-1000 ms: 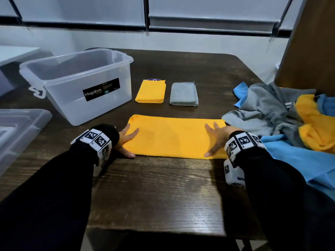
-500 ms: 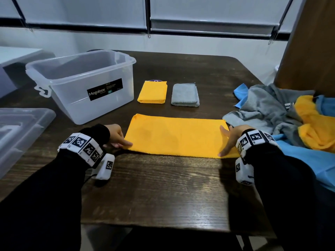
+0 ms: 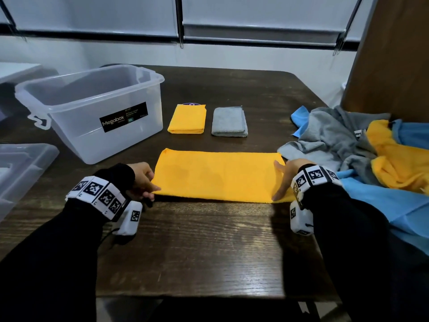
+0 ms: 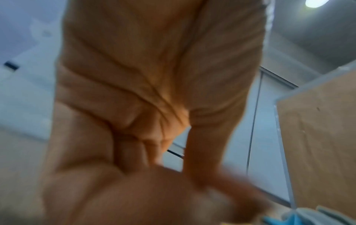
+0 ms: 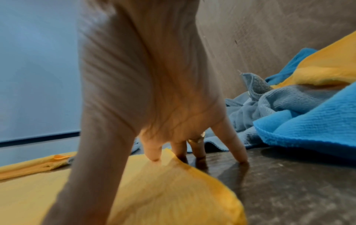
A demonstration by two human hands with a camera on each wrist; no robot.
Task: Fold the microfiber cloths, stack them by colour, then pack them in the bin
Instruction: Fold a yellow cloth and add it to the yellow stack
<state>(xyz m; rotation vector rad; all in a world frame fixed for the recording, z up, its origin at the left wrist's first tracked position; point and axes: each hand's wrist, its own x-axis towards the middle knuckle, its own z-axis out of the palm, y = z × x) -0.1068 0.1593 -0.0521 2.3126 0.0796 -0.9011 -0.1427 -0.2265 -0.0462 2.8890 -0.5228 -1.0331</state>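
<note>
A yellow cloth (image 3: 218,175), folded into a long strip, lies flat on the dark wooden table (image 3: 209,247). My left hand (image 3: 148,187) pinches its near left corner with curled fingers; the left wrist view is blurred and shows only curled fingers (image 4: 134,155). At the strip's right end my right hand (image 3: 282,180) stands with straight fingers. In the right wrist view its index finger (image 5: 153,152) presses on the yellow cloth (image 5: 173,190) and the other fingertips touch the table. A folded yellow cloth (image 3: 187,119) and a folded grey cloth (image 3: 229,122) lie side by side behind.
A clear plastic bin (image 3: 76,135), nothing visible inside, stands at the back left, with its lid (image 3: 21,168) at the left edge. A loose heap of grey, yellow and blue cloths (image 3: 348,145) fills the right side. A brown board (image 3: 394,54) rises behind the heap.
My left hand went from lying flat on the cloth's left end to pinching its near corner. My right hand slid outward to the right edge of the strip.
</note>
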